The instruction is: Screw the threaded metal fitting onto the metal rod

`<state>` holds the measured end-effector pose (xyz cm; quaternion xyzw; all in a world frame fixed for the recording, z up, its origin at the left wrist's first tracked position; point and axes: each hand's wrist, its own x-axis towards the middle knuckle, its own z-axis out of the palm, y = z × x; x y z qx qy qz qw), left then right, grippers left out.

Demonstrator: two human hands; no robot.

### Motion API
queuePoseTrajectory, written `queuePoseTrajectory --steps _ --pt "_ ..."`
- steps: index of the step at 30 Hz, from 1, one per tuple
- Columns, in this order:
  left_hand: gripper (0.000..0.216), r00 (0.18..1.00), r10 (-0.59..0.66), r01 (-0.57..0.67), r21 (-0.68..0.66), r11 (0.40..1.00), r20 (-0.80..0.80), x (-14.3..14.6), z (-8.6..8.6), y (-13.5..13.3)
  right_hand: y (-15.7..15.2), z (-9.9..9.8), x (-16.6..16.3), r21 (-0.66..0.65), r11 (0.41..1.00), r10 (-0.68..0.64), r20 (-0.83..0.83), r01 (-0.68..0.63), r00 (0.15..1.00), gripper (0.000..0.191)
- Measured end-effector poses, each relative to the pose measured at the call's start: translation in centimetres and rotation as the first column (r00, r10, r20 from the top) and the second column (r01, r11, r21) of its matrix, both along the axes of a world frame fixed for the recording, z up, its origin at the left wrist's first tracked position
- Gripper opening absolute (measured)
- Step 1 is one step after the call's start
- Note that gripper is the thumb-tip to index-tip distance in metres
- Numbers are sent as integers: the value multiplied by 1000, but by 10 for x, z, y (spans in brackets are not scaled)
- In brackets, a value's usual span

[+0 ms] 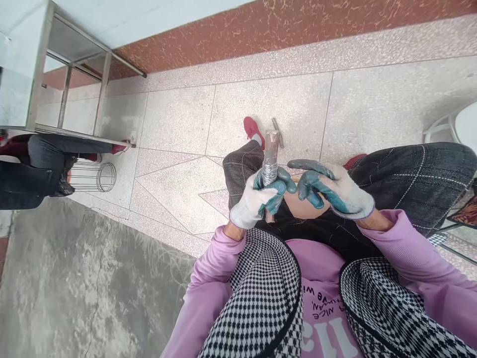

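Partly hidden, left hand grips wire-wrapped rod; right hand open.

A knitted white cloth glove with a matt teal rubbery coating on palm and fingers is worn on the left hand, and another on the right hand. The rod is seen as dull, brownish metal, wound partway with bright, shiny wire. The sleeves are made of soft lilac cloth. The floor tiles are speckled, smooth terrazzo; the concrete looks rough and matt. The table frame is brushed metal.
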<state>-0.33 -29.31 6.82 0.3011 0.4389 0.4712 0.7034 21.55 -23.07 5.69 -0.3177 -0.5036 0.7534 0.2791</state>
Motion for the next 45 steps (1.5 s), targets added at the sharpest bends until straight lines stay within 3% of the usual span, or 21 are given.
queuePoseTrajectory --steps 8,19,24,29,33,37,39,45 --pt "56 999 13 -12 -20 1000 35 -2 -2 4 -4 2 -2 93 995 -45 140 32 989 31" --pt "55 1000 -28 28 22 999 0 -2 -9 0 -5 12 -9 196 975 -126 103 104 987 19" --pt "48 997 -71 72 54 996 -27 -2 -4 -2 -6 5 -4 193 976 -133 152 103 979 16" --pt "43 993 -65 72 72 995 -99 2 -1 -2 -4 0 0 289 956 -121 258 42 959 17" --pt "40 996 -1 6 64 998 -86 -2 -6 0 -2 -6 -3 184 979 -126 210 87 970 24" --pt "37 991 96 -87 92 992 -90 -12 -15 4 4 -14 -2 -28 990 -134 118 138 984 56" --pt "36 986 122 -112 92 989 -114 -15 -18 6 8 -19 1 -104 986 -126 42 129 991 63" --pt "38 983 104 -89 104 991 -148 -15 -16 6 15 -28 0 -96 967 -237 -11 235 971 52"
